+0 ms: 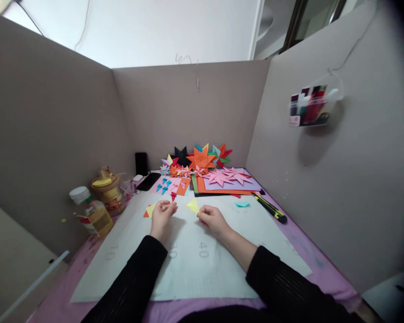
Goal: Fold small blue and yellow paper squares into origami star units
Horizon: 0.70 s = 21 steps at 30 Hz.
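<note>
Between finger and thumb, my right hand (213,219) pinches a small yellow folded paper piece (193,206) by its lower right tip, just above the white mat (222,269). My left hand (163,219) hovers to the left of that piece, apart from it, fingers loosely curled with nothing visible in them. Partly behind my left hand lie a yellow paper (150,210) and an orange paper (146,214). A small red folded piece (173,196) rests just beyond it. Off to the right is a turquoise folded paper (243,204).
Several finished paper stars (201,159) stand at the back. Pink stars (218,176) lie on stacked coloured sheets (208,188). A yellow-black cutter (270,208) lies at the right edge. On the left are a bottle (96,215), a tub (109,193) and a phone (149,181). Grey partitions (188,107) enclose the table.
</note>
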{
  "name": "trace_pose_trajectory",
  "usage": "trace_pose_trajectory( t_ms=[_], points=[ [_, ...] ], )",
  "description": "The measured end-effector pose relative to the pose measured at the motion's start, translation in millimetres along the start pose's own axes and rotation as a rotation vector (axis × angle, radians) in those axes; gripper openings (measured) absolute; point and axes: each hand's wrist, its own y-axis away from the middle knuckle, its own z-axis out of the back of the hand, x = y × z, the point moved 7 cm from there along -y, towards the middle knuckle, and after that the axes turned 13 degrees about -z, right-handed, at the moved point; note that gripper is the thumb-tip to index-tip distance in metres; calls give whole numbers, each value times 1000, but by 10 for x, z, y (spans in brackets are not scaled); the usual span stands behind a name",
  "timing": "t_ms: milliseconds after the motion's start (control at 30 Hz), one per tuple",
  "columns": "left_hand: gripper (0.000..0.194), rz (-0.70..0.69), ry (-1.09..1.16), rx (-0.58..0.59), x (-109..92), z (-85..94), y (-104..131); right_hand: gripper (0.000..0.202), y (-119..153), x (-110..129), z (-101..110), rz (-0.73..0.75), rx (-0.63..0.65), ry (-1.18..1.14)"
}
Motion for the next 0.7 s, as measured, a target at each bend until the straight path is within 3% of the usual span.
trace_pose_trajectory(
  t_ms=[133,200,333,567,700],
  points=[
    [31,115,-65,374,100,-357,237,17,4,51,-24,94,-15,68],
    [32,81,-142,397,120,-410,308,17,30,82,-56,142,-9,118],
    [32,80,-160,316,169,-364,323,15,62,112,-82,175,-33,180],
    [24,182,113,195,143,-291,234,13,38,105,-108,154,-6,183],
    [23,170,163,-33,105,-45,63,11,18,67,-61,112,-10,151]
  ],
)
